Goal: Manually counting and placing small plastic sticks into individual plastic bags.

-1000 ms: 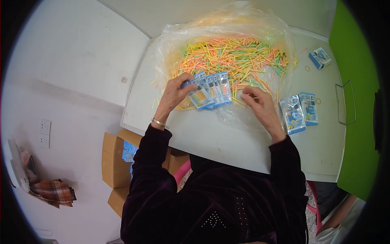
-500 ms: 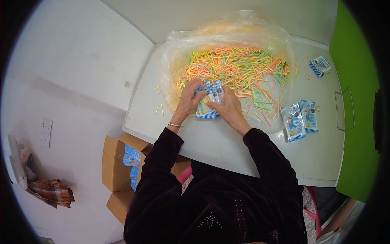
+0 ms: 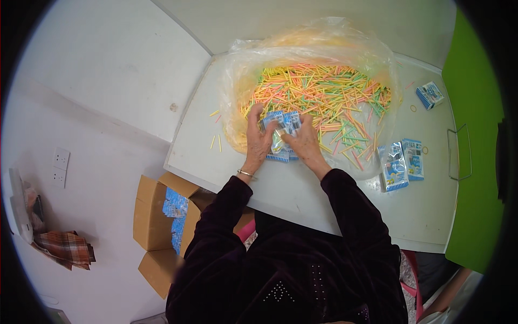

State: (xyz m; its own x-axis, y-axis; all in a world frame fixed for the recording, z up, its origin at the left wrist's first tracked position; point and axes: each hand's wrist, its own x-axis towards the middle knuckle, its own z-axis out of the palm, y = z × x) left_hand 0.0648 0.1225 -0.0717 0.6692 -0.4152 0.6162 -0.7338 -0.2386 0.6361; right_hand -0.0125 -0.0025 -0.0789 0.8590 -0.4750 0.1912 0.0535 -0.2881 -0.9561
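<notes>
Left hand [image 3: 258,141] and right hand [image 3: 305,143] close together, fingers curled and clamped on a small stack of blue-and-white packets [image 3: 280,125], held at near edge of clear plastic bag [image 3: 253,59] on white desk [image 3: 216,156]. Bottom of stack peeking out below the palms, just above desk surface. Thin bangle [image 3: 246,173] on left wrist, dark velvet sleeves entering from below. Bag spread open, heaped with thin sticks [image 3: 329,89] in orange, yellow, green, pink; some spilled onto bag's near flap beside right hand. A few loose sticks [image 3: 216,141] on desk left of bag. Two more blue-and-white packets [image 3: 401,163] lying flat to the right, well apart from hands; another small blue striped packet [image 3: 430,95] at far right corner. Wire handle [image 3: 459,152] near desk's right edge, green wall [image 3: 475,108] beyond. Open cardboard box [image 3: 154,216] on floor left of desk with blue packets inside. Plaid cloth [image 3: 66,247] far left, wall socket [image 3: 60,163] above it.
</notes>
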